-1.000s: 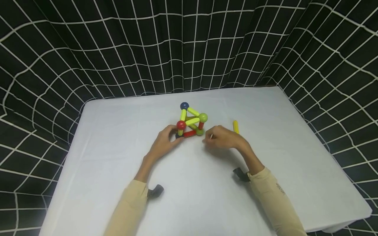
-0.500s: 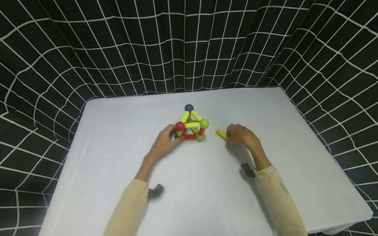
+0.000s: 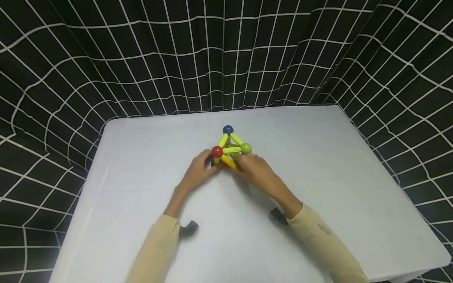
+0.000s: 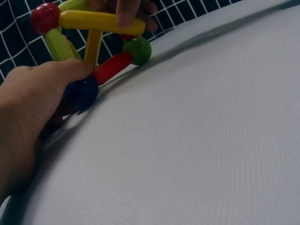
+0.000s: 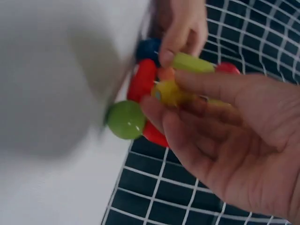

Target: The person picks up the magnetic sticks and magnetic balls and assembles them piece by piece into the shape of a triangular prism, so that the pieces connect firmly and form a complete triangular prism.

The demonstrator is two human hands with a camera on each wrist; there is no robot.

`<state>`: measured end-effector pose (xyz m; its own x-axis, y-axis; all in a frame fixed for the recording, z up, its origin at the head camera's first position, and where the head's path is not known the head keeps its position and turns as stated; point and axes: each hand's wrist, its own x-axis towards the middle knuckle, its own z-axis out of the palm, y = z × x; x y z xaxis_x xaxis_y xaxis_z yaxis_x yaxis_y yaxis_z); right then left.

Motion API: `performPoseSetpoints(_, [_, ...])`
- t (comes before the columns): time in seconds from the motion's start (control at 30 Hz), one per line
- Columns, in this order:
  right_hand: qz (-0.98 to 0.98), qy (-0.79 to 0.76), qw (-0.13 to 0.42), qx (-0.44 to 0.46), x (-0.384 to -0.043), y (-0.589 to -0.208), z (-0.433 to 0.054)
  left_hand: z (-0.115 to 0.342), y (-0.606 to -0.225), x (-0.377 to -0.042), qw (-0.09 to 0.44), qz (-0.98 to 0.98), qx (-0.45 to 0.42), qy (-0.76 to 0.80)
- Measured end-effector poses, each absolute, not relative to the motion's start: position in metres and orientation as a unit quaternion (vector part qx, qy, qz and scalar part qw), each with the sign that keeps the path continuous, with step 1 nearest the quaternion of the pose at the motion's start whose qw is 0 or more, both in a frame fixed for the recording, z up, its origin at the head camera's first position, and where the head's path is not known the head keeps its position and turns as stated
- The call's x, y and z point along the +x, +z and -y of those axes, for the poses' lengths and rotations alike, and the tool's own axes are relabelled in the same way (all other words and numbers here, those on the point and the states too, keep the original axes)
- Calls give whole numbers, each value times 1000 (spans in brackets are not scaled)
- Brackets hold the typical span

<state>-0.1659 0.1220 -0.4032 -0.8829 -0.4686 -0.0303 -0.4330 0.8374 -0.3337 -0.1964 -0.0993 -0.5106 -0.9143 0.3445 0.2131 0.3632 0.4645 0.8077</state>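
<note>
A ball-and-stick frame of coloured toy sticks and balls stands on the table, with a blue ball (image 3: 228, 130) at its far corner. Its upper near corners are a red ball (image 3: 217, 151) and a light green ball (image 3: 245, 148), joined by a yellow-green stick (image 3: 232, 149). My left hand (image 3: 194, 175) grips the lower left corner, thumb just above a dark blue ball (image 4: 82, 95). Between thumb and fingers my right hand (image 3: 260, 173) pinches a yellow stick (image 4: 101, 21), its far end at the red ball. A lower green ball (image 5: 125, 120) ends a red stick (image 4: 112, 67).
A white cloth covers the table (image 3: 141, 157). Black curtain (image 3: 177, 59) with a white grid hangs behind and along both sides. Dark wrist-worn pieces (image 3: 189, 228) stick out at each sleeve cuff, close over the cloth.
The right hand has picked up the yellow stick from the table on the right and brought it left to the red ball. The left hand stays on the frame, which has turned slightly.
</note>
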Motion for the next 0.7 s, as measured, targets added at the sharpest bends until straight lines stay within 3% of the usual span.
performPoseSetpoints(0.2, [-970,-35,-46,-234,-160,-415,-112,100,-510,-197,13,859,-207,-468])
performPoseSetpoints(0.7, [-972,6,-100,-212,-165,-433,-102,101,-509,-197,8,860,-191,-472])
